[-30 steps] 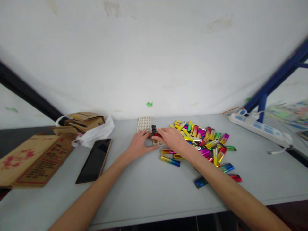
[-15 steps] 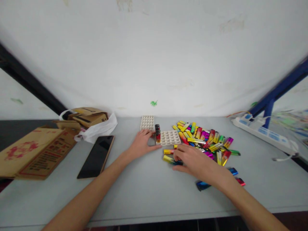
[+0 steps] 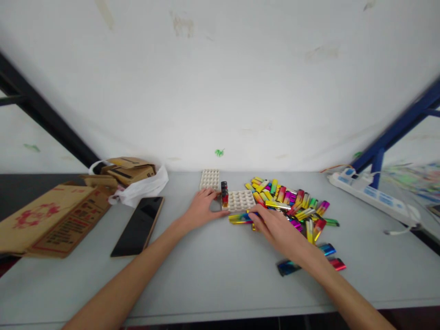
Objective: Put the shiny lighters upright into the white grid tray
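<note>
One yellow-blue lighter (image 3: 239, 219), pinched in the right hand (image 3: 280, 227), is just in front of the tray (image 3: 242, 200); the left hand (image 3: 200, 209), thumb spread wide, could topple the standing lighters (image 3: 224, 199) if it nudges them.

At left lies a printed cardboard box (image 3: 51, 217), with a smaller carton (image 3: 137, 174), a white plastic bag (image 3: 147, 185) and a dark-screened device (image 3: 138, 227) to its right. At far right, a white power strip (image 3: 371, 195) lies near a blue bar (image 3: 395, 129).
</note>
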`<state>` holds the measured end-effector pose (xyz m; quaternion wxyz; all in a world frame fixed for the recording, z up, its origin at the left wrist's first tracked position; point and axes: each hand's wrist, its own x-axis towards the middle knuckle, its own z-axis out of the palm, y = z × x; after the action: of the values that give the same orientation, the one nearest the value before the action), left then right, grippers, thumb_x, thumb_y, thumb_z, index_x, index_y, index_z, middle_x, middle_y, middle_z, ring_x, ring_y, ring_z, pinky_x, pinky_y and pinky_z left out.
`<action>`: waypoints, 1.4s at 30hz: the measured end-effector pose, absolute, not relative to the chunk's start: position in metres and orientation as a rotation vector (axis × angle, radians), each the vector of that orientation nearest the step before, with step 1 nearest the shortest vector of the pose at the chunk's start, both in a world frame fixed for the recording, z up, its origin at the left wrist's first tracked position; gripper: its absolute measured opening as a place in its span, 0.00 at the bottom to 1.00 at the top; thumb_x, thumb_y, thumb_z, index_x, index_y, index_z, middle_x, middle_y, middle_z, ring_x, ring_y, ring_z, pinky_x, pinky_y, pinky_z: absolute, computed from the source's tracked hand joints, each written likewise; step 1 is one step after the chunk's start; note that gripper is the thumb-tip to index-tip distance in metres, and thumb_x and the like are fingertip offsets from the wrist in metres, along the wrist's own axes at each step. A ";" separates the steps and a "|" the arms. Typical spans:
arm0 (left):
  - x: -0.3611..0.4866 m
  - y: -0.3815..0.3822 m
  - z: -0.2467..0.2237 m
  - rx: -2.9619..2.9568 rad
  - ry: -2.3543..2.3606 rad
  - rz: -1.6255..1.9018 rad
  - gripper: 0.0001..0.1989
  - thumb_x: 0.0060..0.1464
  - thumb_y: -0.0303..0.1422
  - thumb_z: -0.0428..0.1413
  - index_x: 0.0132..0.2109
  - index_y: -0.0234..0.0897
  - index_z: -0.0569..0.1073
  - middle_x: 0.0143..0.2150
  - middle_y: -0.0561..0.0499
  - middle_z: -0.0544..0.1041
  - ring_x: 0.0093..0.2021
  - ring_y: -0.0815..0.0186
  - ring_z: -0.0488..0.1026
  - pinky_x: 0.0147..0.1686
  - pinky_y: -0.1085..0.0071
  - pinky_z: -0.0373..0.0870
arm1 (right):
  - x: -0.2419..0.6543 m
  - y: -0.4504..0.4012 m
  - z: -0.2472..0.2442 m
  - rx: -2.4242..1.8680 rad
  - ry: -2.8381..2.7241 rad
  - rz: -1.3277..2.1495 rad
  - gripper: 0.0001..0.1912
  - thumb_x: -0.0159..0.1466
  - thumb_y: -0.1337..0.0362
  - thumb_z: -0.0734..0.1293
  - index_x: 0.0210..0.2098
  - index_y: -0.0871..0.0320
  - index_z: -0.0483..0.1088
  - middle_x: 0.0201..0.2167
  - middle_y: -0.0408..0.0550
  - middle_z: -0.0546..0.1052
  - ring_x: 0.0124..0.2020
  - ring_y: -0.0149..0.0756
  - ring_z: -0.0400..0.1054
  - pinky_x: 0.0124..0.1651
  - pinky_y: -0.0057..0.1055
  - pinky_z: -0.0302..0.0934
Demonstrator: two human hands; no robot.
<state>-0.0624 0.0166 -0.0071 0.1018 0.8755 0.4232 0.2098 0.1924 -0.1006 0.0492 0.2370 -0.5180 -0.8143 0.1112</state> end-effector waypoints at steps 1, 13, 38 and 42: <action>-0.062 0.017 -0.007 2.586 1.248 0.622 0.30 0.53 0.57 0.63 0.52 0.37 0.75 0.46 0.44 0.76 0.49 0.51 0.72 0.51 0.56 0.68 | 0.194 -0.096 0.054 -1.397 -2.150 0.390 0.12 0.76 0.60 0.60 0.45 0.57 0.73 0.34 0.49 0.80 0.34 0.40 0.76 0.40 0.35 0.69; -0.062 0.015 -0.006 2.587 1.249 0.620 0.30 0.53 0.58 0.62 0.51 0.38 0.75 0.46 0.44 0.75 0.49 0.51 0.72 0.50 0.57 0.68 | 0.183 -0.036 0.062 -0.965 -1.396 1.194 0.20 0.68 0.42 0.65 0.41 0.53 0.65 0.38 0.46 0.77 0.37 0.37 0.74 0.44 0.37 0.70; -0.063 0.018 -0.006 2.588 1.242 0.628 0.29 0.53 0.58 0.61 0.48 0.38 0.76 0.45 0.44 0.76 0.49 0.50 0.73 0.50 0.56 0.69 | 0.158 -0.032 0.028 -1.211 -1.168 1.411 0.28 0.68 0.42 0.56 0.19 0.52 0.52 0.13 0.34 0.52 0.14 0.25 0.40 0.16 0.26 0.37; -0.062 0.017 -0.005 2.580 1.242 0.612 0.28 0.54 0.57 0.62 0.48 0.38 0.75 0.45 0.44 0.76 0.50 0.50 0.73 0.50 0.56 0.68 | 0.159 -0.031 0.026 -1.193 -1.187 1.400 0.28 0.68 0.43 0.57 0.18 0.52 0.52 0.13 0.35 0.51 0.14 0.25 0.41 0.16 0.26 0.37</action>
<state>-0.0623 0.0171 -0.0048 0.1063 0.8761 0.4218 0.2078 0.1593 -0.0309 0.0263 0.4583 -0.4844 -0.4819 0.5684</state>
